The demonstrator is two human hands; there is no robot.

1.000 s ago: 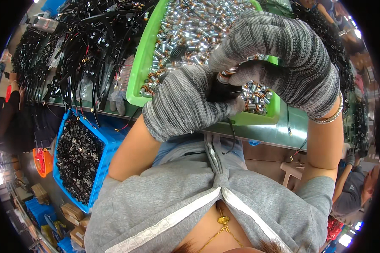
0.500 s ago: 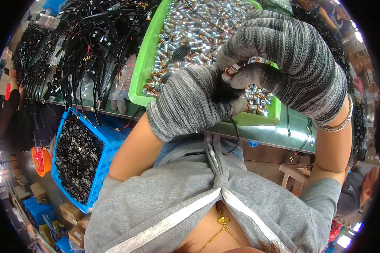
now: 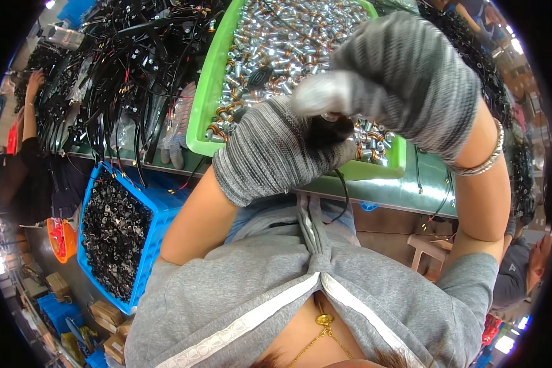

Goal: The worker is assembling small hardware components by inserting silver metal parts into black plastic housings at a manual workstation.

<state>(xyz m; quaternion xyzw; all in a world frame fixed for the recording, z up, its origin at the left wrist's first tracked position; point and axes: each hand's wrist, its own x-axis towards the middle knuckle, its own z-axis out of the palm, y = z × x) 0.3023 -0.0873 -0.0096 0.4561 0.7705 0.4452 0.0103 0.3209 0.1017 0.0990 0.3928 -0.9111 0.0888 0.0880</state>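
My left hand, in a grey striped knit glove, is closed around a black part. A thin black cable hangs below that hand. My right hand, gloved the same way and smeared by motion, curls over the top of the black part with its fingers bent in. A bit of shiny metal shows under the right thumb; the rest of what these fingers hold is hidden. Behind both hands stands a green tray full of silver metal fittings with orange-brown rings.
Black cables with small connectors heap up on the green table to the left. Below them is a blue crate of small black parts. A person's arm reaches in at far left; another person is at right.
My right hand has turned and shifted left, its thumb now across the top of the black part, covering most of the metal fitting seen before. My left hand has stayed in place.
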